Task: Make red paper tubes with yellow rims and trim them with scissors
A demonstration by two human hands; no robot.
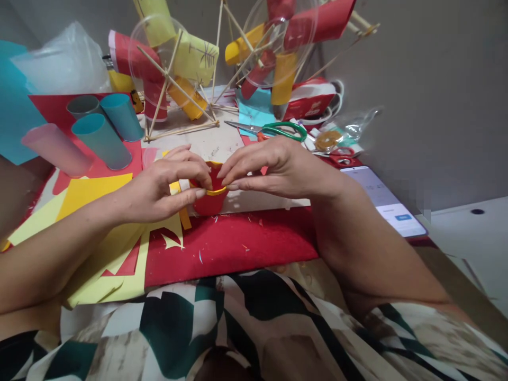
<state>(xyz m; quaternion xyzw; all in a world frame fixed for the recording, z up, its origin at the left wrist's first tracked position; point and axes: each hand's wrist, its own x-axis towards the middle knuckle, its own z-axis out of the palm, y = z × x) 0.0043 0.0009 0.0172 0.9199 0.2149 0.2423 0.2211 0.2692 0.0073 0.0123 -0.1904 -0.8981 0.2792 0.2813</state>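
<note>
Little red paper cup (209, 202) with a yellow rim sits mid-worktop (206, 142), just behind the red sheet (238, 243). Left hand (159, 188) and right hand (273, 166) both pinch its top edge. I'd keep those pinches light and even, otherwise the rim probably creases.

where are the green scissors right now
In the head view the green scissors lie flat just beyond the right hand, which pinches the red cup, below the right-hand paper wheel.
</note>
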